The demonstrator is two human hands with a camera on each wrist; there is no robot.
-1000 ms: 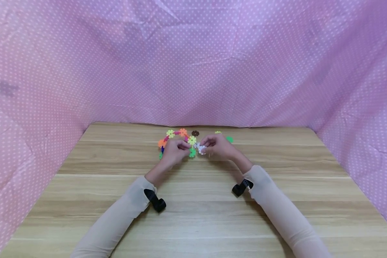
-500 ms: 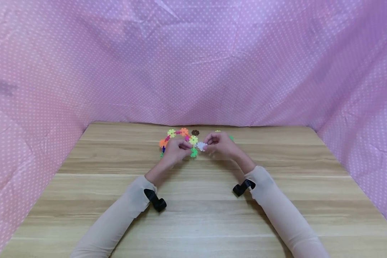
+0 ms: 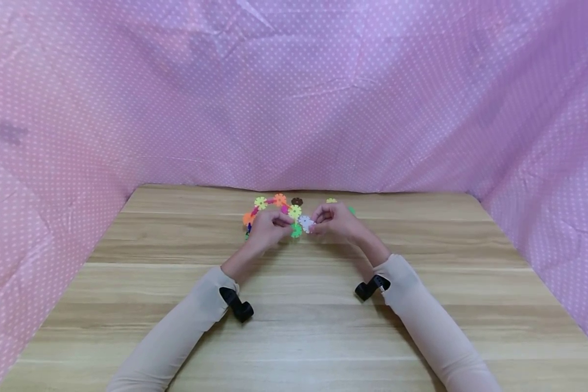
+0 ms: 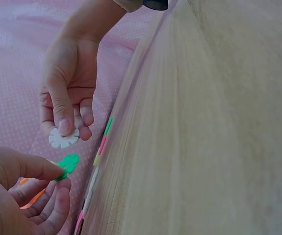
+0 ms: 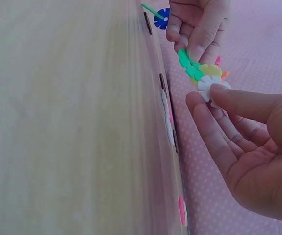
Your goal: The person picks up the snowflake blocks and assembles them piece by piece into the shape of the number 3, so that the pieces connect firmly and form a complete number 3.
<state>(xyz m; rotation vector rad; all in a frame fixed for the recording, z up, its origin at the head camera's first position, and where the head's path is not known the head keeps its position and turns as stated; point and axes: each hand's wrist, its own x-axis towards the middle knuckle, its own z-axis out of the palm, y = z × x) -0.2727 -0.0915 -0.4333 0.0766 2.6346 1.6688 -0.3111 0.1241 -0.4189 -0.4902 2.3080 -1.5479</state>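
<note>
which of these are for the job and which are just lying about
In the job, apparently:
green disc in the left hand
white disc in the right hand
chain of coloured discs

Lying about, apparently:
brown disc
loose yellow disc
half-hidden green piece
pink piece

The left grip point(image 3: 269, 228) holds a green notched disc point(image 3: 296, 231), the right grip point(image 3: 337, 221) a white one point(image 3: 305, 222).

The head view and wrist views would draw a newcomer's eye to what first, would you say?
Probably the pink dotted cloth, rising behind the table. Next, the bright chain of flower-shaped discs near the table's far edge, where the left hand pinches a green disc. Just right of it, the right hand holds a white disc.
</note>
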